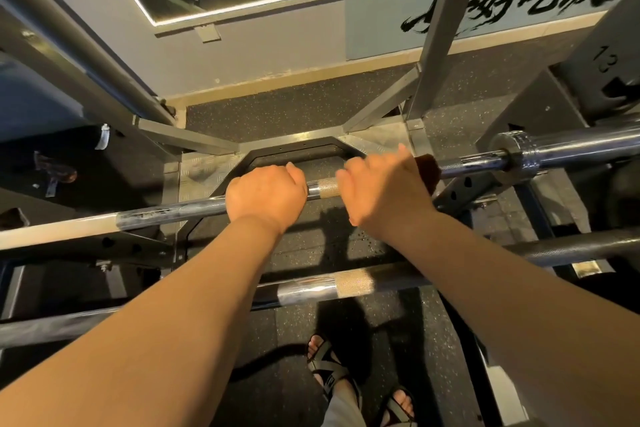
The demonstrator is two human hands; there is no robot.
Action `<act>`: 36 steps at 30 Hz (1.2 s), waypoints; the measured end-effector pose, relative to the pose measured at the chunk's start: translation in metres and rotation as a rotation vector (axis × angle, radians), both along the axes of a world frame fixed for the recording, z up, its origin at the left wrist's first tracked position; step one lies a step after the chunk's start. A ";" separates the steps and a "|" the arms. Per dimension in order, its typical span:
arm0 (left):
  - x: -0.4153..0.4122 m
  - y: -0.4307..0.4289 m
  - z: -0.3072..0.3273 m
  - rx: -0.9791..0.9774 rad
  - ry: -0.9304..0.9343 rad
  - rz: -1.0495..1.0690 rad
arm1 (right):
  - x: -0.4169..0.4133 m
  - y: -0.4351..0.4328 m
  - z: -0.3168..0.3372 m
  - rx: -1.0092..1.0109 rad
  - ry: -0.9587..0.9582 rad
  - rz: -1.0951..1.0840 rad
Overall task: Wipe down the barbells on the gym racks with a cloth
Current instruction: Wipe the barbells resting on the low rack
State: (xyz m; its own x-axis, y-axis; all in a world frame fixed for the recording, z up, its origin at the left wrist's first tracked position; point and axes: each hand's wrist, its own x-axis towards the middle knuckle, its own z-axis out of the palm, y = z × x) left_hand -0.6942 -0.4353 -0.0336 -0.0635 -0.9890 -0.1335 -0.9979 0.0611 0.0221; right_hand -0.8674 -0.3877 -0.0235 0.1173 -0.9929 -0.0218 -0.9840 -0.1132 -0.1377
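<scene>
Steel uprights of the gym rack (440, 28) carry the upper barbell (173, 211), which runs across the view from lower left to its collar and sleeve at the right. Wiping looks to be under way on this bar, and that is a judgement only. The shaft left of the hands shows dull smears, so that stretch probably needs the cloth, though glare makes it hard to tell dirt from reflection. A lower barbell (304, 291) lies nearer the person with no hand on it, and it appears to be left for later. The left hand (266, 192) is curled over the upper bar, gripping it bare and steadying it just left of the knurled patch (327, 186). The right hand (377, 191), just right of that patch, wraps its fingers over the bar with a dark brown cloth (427, 168) pressed round the shaft. The cloth shows at the far side of the hand, towards the collar.
</scene>
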 end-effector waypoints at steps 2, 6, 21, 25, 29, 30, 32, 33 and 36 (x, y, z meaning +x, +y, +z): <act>-0.001 0.000 0.001 0.003 0.005 0.008 | 0.007 -0.007 -0.007 -0.013 0.011 0.000; 0.001 0.001 0.000 -0.002 0.008 -0.003 | -0.009 0.011 -0.011 -0.024 -0.099 0.079; -0.002 0.002 -0.001 -0.010 -0.001 0.019 | -0.002 0.010 -0.014 -0.245 -0.388 0.070; -0.002 0.002 -0.002 -0.029 -0.029 -0.020 | -0.010 -0.005 -0.024 -0.215 -0.241 0.115; -0.001 0.008 -0.006 -0.070 -0.045 -0.046 | -0.012 -0.005 -0.018 -0.127 -0.136 0.172; -0.001 0.008 -0.005 -0.068 -0.052 -0.050 | -0.014 -0.006 -0.017 -0.100 -0.136 0.198; 0.001 0.006 -0.004 -0.038 -0.062 -0.085 | -0.019 -0.011 -0.023 -0.118 -0.144 0.244; 0.001 0.008 -0.003 -0.033 -0.064 -0.109 | -0.020 -0.010 -0.024 -0.131 -0.145 0.251; 0.003 0.015 -0.002 -0.026 -0.018 -0.124 | -0.020 -0.003 -0.028 -0.200 -0.165 0.249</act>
